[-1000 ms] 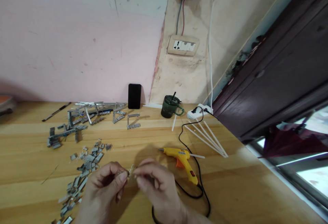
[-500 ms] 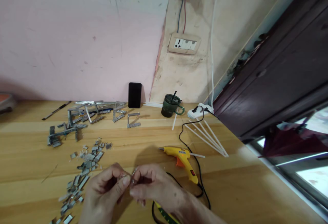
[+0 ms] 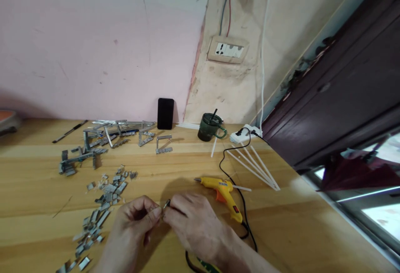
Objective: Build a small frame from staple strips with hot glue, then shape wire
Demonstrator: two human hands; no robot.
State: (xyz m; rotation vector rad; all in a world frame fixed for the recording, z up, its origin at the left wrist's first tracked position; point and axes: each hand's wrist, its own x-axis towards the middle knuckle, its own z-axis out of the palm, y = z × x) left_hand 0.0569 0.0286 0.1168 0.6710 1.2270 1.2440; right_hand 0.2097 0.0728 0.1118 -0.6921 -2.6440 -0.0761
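Note:
My left hand [image 3: 134, 227] and my right hand [image 3: 193, 223] meet over the front of the table, fingertips almost touching. Between them shows a small shiny metal piece [image 3: 166, 204], dark at its upper end. My right hand, back turned up, pinches this piece. Thumb and forefinger of my left hand press together at its near end; what lies in that pinch is too small to name. A yellow glue gun [image 3: 223, 191] with a glue stick in its back lies just beyond my right hand. Many small metal strip pieces [image 3: 109, 189] are scattered left of my left hand.
Metal frames [image 3: 84, 156] made of strips lie at the back left near a pen [image 3: 70, 131]. A black phone [image 3: 165, 113] leans on the wall. A green mug [image 3: 210, 127], white glue sticks [image 3: 253, 164] and a power strip [image 3: 246, 134] stand or lie back right; the black cord runs along the right.
My right hand has rolled over so its back faces up, and more of the small metal piece shows. My left hand keeps its pinch. The view has shifted slightly.

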